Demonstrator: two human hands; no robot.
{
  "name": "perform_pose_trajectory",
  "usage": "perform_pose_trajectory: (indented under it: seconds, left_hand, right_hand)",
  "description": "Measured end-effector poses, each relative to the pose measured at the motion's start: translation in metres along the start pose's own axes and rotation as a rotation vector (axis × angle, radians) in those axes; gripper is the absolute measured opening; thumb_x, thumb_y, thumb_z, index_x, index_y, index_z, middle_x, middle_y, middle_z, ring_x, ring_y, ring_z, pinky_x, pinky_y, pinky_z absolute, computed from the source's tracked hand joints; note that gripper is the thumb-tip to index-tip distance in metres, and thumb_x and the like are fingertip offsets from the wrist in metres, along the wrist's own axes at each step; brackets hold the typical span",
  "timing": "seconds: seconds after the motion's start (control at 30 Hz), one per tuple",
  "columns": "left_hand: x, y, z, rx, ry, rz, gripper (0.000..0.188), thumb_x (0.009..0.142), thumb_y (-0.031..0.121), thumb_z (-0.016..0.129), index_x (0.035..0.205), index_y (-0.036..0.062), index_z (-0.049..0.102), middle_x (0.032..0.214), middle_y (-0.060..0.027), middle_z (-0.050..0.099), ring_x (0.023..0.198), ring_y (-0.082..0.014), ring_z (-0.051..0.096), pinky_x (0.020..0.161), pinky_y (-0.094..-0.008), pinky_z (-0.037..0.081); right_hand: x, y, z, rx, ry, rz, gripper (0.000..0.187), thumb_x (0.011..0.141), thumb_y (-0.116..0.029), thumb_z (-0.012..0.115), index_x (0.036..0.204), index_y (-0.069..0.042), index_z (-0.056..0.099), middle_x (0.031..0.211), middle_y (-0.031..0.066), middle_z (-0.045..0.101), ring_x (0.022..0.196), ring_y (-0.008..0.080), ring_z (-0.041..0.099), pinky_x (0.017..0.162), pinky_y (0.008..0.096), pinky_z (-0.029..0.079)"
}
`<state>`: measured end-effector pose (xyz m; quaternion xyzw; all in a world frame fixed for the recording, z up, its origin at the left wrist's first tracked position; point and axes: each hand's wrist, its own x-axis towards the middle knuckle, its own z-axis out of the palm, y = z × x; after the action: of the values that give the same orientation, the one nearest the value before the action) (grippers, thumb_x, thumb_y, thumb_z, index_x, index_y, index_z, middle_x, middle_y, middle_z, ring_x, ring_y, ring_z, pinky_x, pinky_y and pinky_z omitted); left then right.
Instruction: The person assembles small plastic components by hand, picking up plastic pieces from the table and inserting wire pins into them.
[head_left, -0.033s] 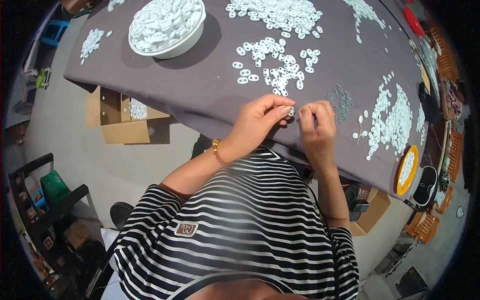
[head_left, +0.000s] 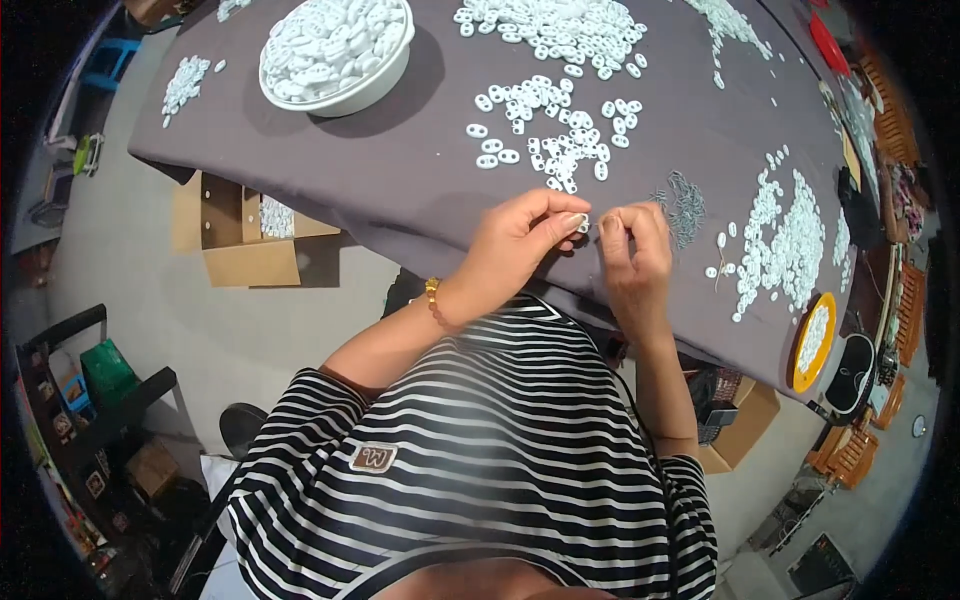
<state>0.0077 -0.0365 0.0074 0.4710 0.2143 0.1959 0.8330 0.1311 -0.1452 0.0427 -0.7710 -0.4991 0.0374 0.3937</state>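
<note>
Between the thumb and forefinger of my left hand (head_left: 512, 245) is a small white plastic piece (head_left: 584, 224), mostly covered by the fingertips. My right hand (head_left: 637, 255) is closed in a pinch just to its right, a small gap away; whatever it may hold is too small to make out. Beyond both hands lies a loose group of white two-holed oval pieces (head_left: 573, 145). A tangle of small grey metal parts (head_left: 684, 208) rests on the cloth right beside my right hand.
A white bowl (head_left: 345, 106) heaped with white ovals stands far left on the grey tablecloth (head_left: 330, 170). Piles of white pieces (head_left: 555, 25) lie at the back, with smaller ones (head_left: 795, 245) at right near an orange-rimmed dish (head_left: 798, 376). An opened cardboard box (head_left: 255, 265) sits below the left edge.
</note>
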Motion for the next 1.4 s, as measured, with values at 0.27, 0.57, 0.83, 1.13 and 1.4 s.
perform_pose_trajectory:
  seconds: [0.27,0.57,0.83,1.13,1.4]
  left_hand:
    - [-0.002,0.005,0.001,0.272,0.073,0.074,0.02,0.094,0.01,0.061,0.11,-0.0006,0.067,0.094,-0.0037,0.069,0.085,-0.0096,0.063,0.078,-0.0246,0.052]
    - [-0.001,0.001,0.001,0.571,0.143,0.362,0.017,0.091,0.014,0.062,0.102,0.0034,0.069,0.086,-0.0111,0.068,0.077,-0.0236,0.065,0.07,-0.0337,0.051]
    - [-0.003,-0.002,0.005,0.667,0.177,0.454,0.013,0.09,0.013,0.062,0.098,0.0029,0.068,0.085,-0.0112,0.068,0.078,-0.0273,0.065,0.069,-0.0363,0.051]
    - [-0.004,0.003,0.011,0.46,0.186,0.225,0.015,0.091,0.012,0.063,0.1,0.0011,0.069,0.087,-0.0084,0.069,0.077,-0.0168,0.065,0.071,-0.0302,0.052]
    - [-0.002,0.004,0.007,0.497,0.163,0.201,0.018,0.092,0.014,0.063,0.102,0.0,0.069,0.09,-0.0059,0.072,0.082,-0.0105,0.066,0.074,-0.0264,0.052]
  right_hand:
    - [-0.002,0.002,0.007,0.124,0.017,0.076,0.003,0.088,-0.007,0.064,0.087,-0.004,0.062,0.083,0.0061,0.058,0.074,0.0194,0.053,0.075,0.0338,0.039]
    - [-0.003,0.004,0.009,0.126,-0.004,0.11,0.005,0.087,-0.008,0.066,0.086,-0.005,0.062,0.081,0.0058,0.057,0.07,0.0189,0.052,0.073,0.0335,0.038]
    - [-0.004,-0.003,0.012,-0.028,0.022,0.028,0.007,0.088,-0.003,0.062,0.082,-0.001,0.06,0.079,0.0065,0.056,0.073,0.0195,0.052,0.068,0.0312,0.043]
    - [-0.001,0.001,0.005,0.059,0.012,0.083,0.005,0.088,-0.004,0.062,0.085,-0.001,0.064,0.077,0.0065,0.058,0.074,0.0192,0.054,0.072,0.0326,0.042]
    - [-0.003,0.006,0.001,-0.015,-0.037,-0.042,0.002,0.086,-0.008,0.066,0.088,-0.007,0.065,0.08,0.0038,0.062,0.071,0.02,0.057,0.079,0.033,0.037]
